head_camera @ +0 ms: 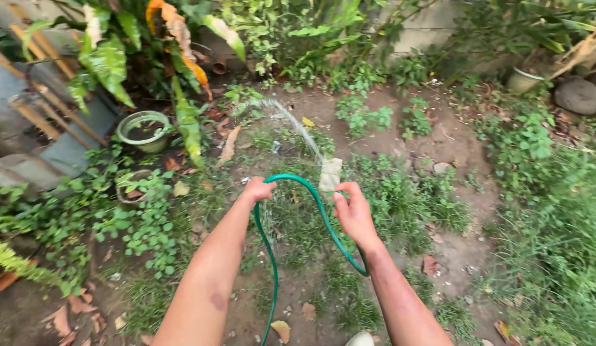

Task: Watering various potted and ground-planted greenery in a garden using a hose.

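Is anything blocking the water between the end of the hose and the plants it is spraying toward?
Nothing visible does. The right hand holds the green hose at its end, the left hand grips it further back, and the water stream arcs freely over low weeds to the ground.

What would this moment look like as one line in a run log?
left hand: grips green hose | right hand: pinches hose end | water jet: sprays toward leafy plants | ground: weeds, soil

Both hands on a green hose [291, 186]: left hand [257, 190] gripping the bend, right hand [353, 211] pinching the nozzle end. Water spraying [291, 122] toward leafy plants [118, 57].
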